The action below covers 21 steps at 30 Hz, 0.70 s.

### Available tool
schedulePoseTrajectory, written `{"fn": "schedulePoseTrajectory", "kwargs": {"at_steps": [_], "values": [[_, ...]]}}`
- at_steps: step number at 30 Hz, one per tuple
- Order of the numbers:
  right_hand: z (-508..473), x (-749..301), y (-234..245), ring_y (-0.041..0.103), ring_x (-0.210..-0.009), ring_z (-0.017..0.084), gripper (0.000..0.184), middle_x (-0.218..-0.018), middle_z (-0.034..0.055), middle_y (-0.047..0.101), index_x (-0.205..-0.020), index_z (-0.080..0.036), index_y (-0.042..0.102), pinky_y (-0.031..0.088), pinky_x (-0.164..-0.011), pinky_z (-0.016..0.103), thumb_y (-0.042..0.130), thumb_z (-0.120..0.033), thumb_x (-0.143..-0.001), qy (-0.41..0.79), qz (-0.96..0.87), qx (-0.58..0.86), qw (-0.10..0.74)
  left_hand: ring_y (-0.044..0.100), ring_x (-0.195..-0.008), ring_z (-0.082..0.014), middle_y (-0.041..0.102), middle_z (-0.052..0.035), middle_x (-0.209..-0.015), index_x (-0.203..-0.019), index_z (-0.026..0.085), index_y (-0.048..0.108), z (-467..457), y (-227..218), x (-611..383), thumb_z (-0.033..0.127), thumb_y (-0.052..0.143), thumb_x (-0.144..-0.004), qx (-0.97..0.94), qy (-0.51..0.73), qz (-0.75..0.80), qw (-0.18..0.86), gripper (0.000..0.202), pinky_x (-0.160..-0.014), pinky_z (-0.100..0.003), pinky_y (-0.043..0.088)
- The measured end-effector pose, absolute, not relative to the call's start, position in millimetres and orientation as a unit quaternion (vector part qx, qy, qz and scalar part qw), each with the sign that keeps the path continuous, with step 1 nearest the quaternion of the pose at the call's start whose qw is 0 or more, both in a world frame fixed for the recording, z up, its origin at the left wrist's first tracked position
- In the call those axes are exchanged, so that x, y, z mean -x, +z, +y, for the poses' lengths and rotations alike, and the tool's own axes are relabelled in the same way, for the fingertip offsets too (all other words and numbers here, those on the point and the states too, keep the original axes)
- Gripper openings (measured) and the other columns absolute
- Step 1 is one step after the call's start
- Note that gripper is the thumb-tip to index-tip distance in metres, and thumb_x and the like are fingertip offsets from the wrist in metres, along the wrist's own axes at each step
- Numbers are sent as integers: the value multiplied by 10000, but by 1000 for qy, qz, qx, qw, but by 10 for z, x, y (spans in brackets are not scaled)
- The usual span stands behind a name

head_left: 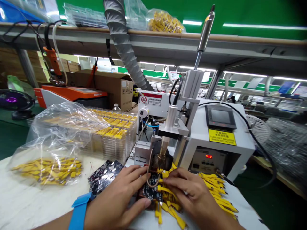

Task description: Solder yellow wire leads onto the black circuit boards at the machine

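A black circuit board lies under the head of a soldering machine, with yellow flat cables sticking out along its right side. My left hand rests along the board's left edge, fingers stretched and thumb spread apart from them. At the board's right edge, my right hand has its thumb and fingers pinched at a yellow flat cable; the fingertips partly hide it. A thin looped tube hangs over the board between the hands. More black circuit boards lie left of my left hand.
Loose yellow cables lie right of my right hand. A plastic bag of yellow pieces and stacked clear trays stand left. The control box is behind right. A grey hose hangs from above.
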State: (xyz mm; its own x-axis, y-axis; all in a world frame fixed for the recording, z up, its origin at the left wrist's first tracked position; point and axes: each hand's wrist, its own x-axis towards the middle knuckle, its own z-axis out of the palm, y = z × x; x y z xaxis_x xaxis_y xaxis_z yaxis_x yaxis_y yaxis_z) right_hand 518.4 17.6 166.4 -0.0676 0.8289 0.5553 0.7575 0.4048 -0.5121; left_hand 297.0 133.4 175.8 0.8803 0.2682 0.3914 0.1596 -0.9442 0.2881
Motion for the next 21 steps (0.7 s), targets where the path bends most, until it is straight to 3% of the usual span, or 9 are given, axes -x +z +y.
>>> {"fn": "schedulePoseTrajectory", "kwargs": {"at_steps": [9,21], "values": [[168,-5245,1635,619,-822,208,315,-937,121,617,-1053,-181,723,547,-706,319,454,-109,-905,-3,-759,553,343,465,-1254,-308,531,-86,-1371,-1371,237,448,1328,1756,-2978,303,562,-912,-962,223,107,113,478,-1012,-533,440],[190,-5227,1696,600,-851,214,347,-942,124,607,-1065,-156,718,537,-733,319,428,-85,-889,31,-762,540,356,395,-1300,-319,413,-52,-1469,-1429,314,364,1288,1792,-3005,246,512,-943,-977,175,86,87,512,-1007,-545,437]]}}
